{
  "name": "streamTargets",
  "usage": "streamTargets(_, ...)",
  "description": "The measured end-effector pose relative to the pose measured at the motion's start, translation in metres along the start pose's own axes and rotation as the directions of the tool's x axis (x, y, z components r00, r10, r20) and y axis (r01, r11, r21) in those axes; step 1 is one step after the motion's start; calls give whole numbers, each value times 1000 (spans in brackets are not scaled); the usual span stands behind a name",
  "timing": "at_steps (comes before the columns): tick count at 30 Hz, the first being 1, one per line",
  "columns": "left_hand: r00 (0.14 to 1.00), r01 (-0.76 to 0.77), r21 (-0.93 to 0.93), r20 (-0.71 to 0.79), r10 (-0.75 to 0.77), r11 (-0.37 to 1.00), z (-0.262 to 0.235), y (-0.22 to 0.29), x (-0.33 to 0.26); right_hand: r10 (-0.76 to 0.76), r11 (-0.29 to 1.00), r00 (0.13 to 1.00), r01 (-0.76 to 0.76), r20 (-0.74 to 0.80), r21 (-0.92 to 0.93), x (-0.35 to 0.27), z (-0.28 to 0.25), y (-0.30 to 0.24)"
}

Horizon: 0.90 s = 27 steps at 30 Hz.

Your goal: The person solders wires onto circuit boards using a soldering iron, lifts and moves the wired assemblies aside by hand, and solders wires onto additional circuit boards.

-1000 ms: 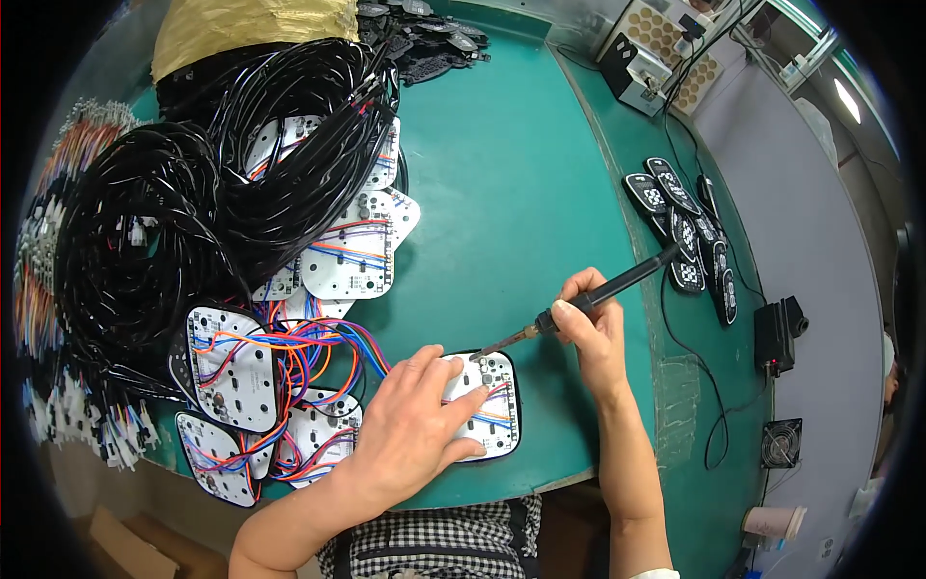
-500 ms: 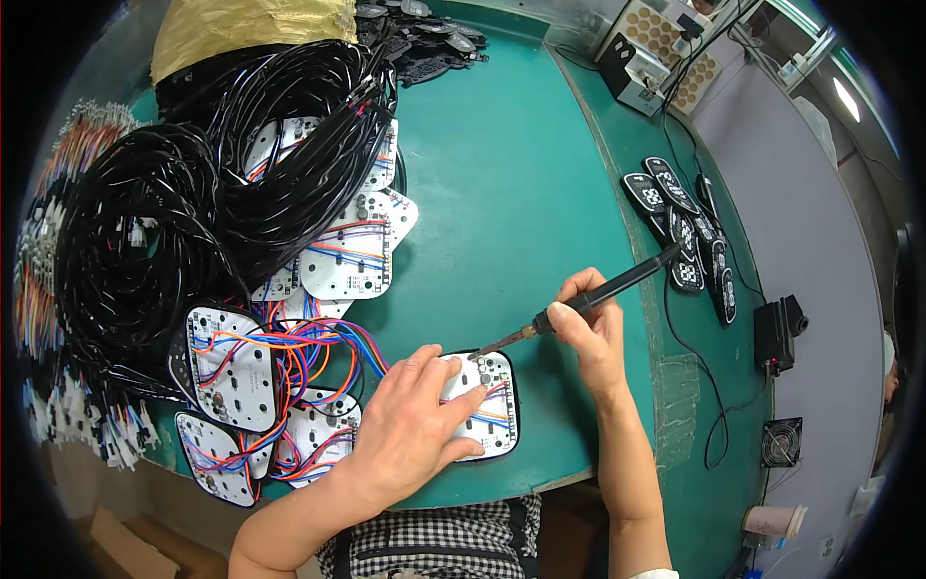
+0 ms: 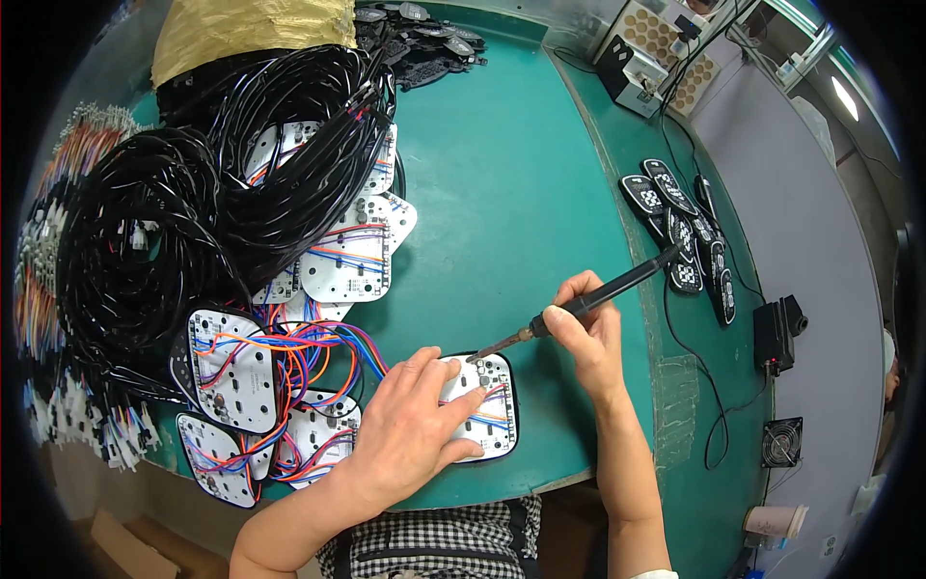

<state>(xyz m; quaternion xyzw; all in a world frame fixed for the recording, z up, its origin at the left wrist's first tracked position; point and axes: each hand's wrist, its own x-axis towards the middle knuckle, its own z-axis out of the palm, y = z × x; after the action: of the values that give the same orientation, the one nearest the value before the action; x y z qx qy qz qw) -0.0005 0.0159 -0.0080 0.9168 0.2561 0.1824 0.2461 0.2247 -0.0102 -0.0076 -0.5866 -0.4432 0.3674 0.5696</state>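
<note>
A white circuit board (image 3: 494,439) with a dark rim lies on the green bench in front of me. My left hand (image 3: 410,415) rests on its left part, palm down with fingers spread, covering much of that side. Coloured wires cross the board and run out under this hand toward the left. My right hand (image 3: 590,333) grips a black soldering iron (image 3: 617,285) like a pen. Its tip touches or hovers just over the board's upper edge; I cannot tell which.
Left of me are more wired white boards (image 3: 233,376) and big coils of black cable (image 3: 145,232). Black display panels (image 3: 680,227) lie on the right strip, near a black box (image 3: 775,333), a small fan (image 3: 781,442) and a cup (image 3: 772,521). Dark parts (image 3: 424,48) are heaped at the back.
Almost nothing differs. The iron's tip stays at the board's upper edge, and both hands keep nearly the same place.
</note>
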Motion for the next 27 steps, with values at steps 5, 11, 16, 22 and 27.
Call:
streamTargets(5, 1000, -6, -1, 3, 6, 1000, -1, 0, 2, -9, 1000, 1000, 9, -6, 6, 1, 0, -1)
streamTargets(11, 1000, -6, 0, -2, 6, 1000, -1, 0, 3, -19, 1000, 1000, 19, -3, -1, 2, 0, -2)
streamTargets(16, 1000, -2, -15, 6, 3, 1000, -1, -2, 1, -41, 999, 999, 41, -12, -2, 0, 1, -1)
streamTargets(22, 1000, -13, -19, -10, 13, 1000, 1, -1, -4, -146, 978, 966, 173, -212, 118, -33, -7, -7)
streamTargets(27, 999, -46, 3, 8, 46, 999, -1, -2, 0, -257, 934, 872, 336, -417, 126, -69, 5, 4)
